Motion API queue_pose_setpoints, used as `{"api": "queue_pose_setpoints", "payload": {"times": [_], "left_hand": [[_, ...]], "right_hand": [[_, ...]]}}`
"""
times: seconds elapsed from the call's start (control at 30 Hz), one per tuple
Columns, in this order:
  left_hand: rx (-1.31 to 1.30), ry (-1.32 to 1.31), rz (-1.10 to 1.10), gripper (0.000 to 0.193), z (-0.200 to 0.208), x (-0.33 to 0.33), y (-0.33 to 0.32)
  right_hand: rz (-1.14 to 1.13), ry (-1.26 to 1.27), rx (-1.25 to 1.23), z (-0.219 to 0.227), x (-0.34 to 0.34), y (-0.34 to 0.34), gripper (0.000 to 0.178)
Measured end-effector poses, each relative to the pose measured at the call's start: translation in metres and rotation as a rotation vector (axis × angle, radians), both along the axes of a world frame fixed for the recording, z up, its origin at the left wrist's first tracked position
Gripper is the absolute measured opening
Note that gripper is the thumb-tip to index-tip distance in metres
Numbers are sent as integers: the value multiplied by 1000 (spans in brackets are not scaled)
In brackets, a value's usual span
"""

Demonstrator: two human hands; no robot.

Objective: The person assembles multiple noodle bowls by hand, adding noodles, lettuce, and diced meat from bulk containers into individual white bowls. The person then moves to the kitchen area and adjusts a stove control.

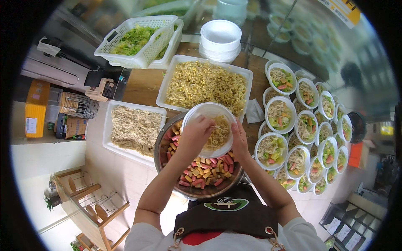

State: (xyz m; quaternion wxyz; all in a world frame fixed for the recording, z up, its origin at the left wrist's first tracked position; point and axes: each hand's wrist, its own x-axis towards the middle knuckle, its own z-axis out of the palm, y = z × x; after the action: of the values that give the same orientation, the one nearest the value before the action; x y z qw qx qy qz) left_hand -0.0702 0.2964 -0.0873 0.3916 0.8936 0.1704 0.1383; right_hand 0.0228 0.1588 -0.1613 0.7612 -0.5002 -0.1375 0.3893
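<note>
At bowl [205,109], left hand [199,129] curled, right hand [240,140] gripping

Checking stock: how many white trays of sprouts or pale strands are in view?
2: the sprout tray beyond the metal bowl, and the pale-strand tray to the bowl's left.

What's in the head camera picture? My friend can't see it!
A person's right hand holds a white bowl of sprouts over a pot of pink and tan pieces; the left hand is over the bowl. Nearby are trays of sprouts and pale strips, a lettuce basket and many filled bowls.
</note>
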Motion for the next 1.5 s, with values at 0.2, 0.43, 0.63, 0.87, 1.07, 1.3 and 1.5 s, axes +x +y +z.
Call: {"api": "queue_pose_setpoints", "payload": {"times": [0.2,0.43,0.63,0.87,1.07,1.3,1.5], "left_hand": [[-561,-96,197,12,41,2,47],[-74,71,156,28,-14,40,102],[440,205,-196,26,-26,38,3],[244,135,-123,19,-8,37,2],[42,54,-181,15,31,41,16],[-38,-133,-49,13,25,37,43],[-302,-15,197,25,-21,44,129]], "right_hand": [[-36,-1,-39,-6,9,-10,42],[-69,29,-93,1,13,-24,40],[-175,54,-76,3,20,-24,36],[-145,24,-17,2,26,-18,38],[-120,81,19,6,30,-16,40],[-156,58,-53,-36,30,-20,40],[-131,101,-82,-28,30,-27,44]]}}
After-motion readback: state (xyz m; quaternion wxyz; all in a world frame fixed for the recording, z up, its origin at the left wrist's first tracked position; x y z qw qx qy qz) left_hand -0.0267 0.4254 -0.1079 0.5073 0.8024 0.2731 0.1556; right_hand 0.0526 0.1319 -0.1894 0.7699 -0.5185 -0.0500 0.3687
